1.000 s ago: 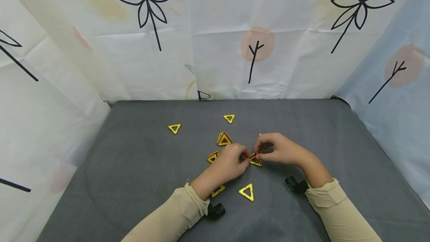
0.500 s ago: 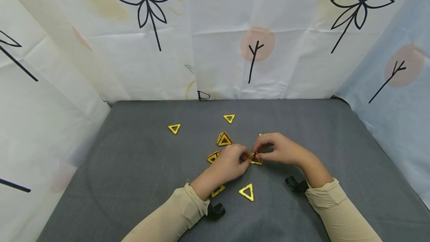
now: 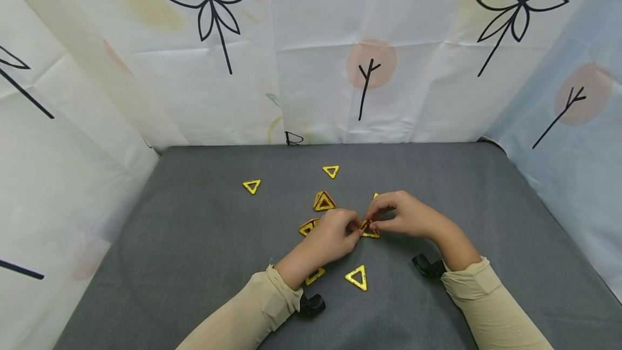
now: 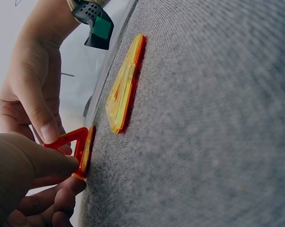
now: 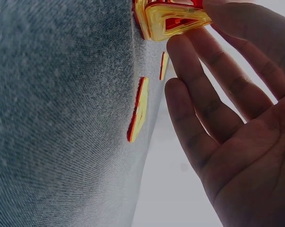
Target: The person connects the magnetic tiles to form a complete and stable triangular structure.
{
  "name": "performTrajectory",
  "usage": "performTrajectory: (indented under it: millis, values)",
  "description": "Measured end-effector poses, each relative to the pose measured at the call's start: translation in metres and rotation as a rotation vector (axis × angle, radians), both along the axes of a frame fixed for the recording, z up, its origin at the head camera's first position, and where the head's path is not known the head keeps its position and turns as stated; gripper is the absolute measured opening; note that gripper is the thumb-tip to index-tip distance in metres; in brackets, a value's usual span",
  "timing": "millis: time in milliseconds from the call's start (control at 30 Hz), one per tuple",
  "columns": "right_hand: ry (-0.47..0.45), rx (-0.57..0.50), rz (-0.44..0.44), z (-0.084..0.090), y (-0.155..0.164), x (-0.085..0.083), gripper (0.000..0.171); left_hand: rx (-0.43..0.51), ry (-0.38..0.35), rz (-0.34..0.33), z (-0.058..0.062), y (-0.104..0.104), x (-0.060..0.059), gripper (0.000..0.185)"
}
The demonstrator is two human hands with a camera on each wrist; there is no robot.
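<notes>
Yellow-and-red triangular magnetic tiles (image 3: 372, 235) meet between my two hands, low over the grey table. My left hand (image 3: 332, 236) pinches one of these tiles from the left; in the left wrist view this red-edged tile (image 4: 80, 134) leans against a flatter tile (image 4: 89, 146). From the right, my right hand (image 3: 413, 216) pinches the joined tiles with thumb and fingertips. The right wrist view shows the yellow face of a tile (image 5: 159, 21) at those fingertips, its other fingers extended loosely below. Part of the tiles is hidden behind the fingers.
A small tile pyramid (image 3: 324, 202) stands beyond my left hand, with another joined piece (image 3: 308, 228) beside it. Loose tiles lie at far left (image 3: 252, 182), at the back (image 3: 331, 167) and in front (image 3: 364, 278). A patterned curtain (image 3: 311, 26) borders the grey table (image 3: 194, 258).
The tiles between the hands have shifted slightly, their near edge now a little farther back. My right fingertips have moved slightly left. My left hand stays almost still.
</notes>
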State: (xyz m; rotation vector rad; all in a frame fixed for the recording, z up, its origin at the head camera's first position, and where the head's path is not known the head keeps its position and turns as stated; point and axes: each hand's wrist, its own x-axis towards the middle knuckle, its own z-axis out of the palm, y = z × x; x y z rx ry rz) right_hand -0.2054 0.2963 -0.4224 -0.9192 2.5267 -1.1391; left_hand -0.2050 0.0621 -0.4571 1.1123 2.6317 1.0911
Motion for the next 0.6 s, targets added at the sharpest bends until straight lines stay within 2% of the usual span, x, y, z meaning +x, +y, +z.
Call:
performTrajectory:
  millis: [267,600]
  values:
    - [-0.001,0.016,-0.017,0.002,0.0009,0.0011,0.013,0.0,-0.003,-0.007,-0.0017,0.0014,-0.0009,0.007]
    - [0.021,0.01,0.003,0.0025,0.0028,0.0014,0.013,-0.006,0.014,-0.015,-0.0027,0.0025,-0.0008,0.007]
